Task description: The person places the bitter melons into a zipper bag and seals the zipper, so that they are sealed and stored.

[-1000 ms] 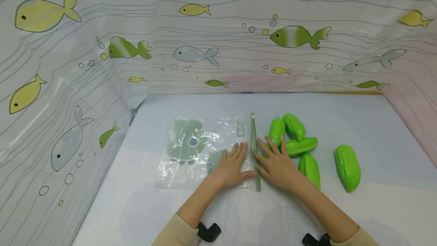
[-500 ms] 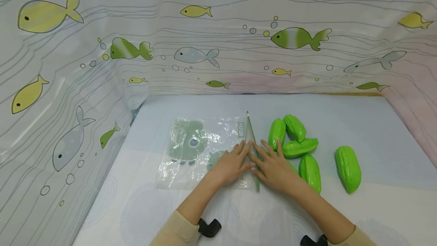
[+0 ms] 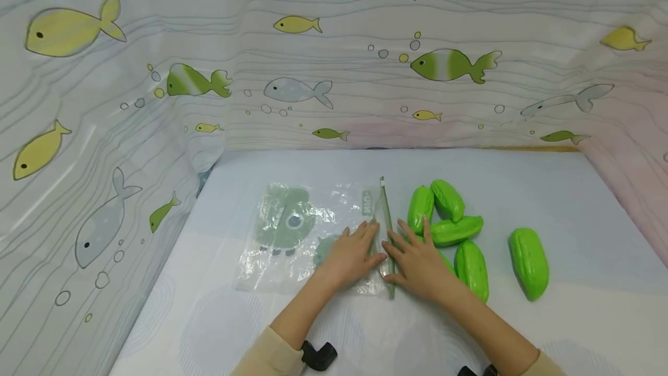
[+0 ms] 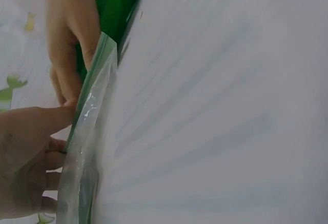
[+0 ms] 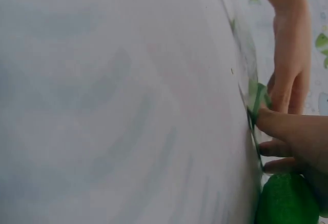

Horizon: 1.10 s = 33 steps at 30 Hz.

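A clear plastic zip bag [image 3: 334,202] with green cartoon prints lies flat on the table, its green zip strip [image 3: 385,202] toward the right. My left hand [image 3: 354,257] rests on the bag near its mouth, fingers straight. My right hand [image 3: 421,263] is spread at the zip strip, fingertips touching it. The bag's mouth looks slightly parted between the hands. In the left wrist view the zip strip [image 4: 95,75] stands raised beside both hands. Just right of my right hand lie several glossy, ribbed green oblong pieces [image 3: 456,231], like toy fruit; the hand partly hides one.
One more green oblong piece [image 3: 529,263] lies apart at the right. A pale cloth with circle patterns covers the table [image 3: 219,318]. A fish-printed curtain [image 3: 365,62] closes off the back and sides.
The right fingers have shifted left onto the zip strip. The strip tilted left, then came back partway, and the bag's mouth now looks slightly parted. The left hand has barely moved.
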{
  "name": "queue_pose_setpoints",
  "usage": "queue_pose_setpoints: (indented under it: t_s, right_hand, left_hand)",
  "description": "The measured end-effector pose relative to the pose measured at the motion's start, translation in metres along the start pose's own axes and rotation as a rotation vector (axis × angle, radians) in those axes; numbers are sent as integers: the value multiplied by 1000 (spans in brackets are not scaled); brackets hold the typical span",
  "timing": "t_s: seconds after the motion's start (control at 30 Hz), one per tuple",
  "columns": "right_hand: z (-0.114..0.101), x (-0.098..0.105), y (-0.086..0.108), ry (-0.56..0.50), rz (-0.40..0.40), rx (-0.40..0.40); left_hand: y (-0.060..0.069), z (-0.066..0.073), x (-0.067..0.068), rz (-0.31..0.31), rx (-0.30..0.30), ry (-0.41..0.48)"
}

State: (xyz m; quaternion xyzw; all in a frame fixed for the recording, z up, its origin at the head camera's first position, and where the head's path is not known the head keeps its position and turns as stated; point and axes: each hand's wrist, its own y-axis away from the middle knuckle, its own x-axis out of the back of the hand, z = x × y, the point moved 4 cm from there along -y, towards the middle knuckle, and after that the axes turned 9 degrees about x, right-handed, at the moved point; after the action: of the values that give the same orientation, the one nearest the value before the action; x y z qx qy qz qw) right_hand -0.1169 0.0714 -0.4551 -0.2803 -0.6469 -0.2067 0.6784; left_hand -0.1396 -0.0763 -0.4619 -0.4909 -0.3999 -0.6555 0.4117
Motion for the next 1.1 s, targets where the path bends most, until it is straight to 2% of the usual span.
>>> queue_pose_setpoints:
  t_s: [0.13,0.27,0.57,0.83,1.1]
  right_hand:
    - [2,2,-1,6,1,17]
    - [4,4,-2,5,4,27]
    - [4,7,3,14,-13,55]
    - [5,4,9,-16,10,51]
    - [9,3,7,-27,17,41]
  left_hand:
    - [0,3,5,40,-19,4]
    - [2,6,9,52,-18,4]
    - [12,13,4,51,-12,11]
    - [9,8,-13,-18,-22,88]
    - [4,1,-16,-62,-51,192]
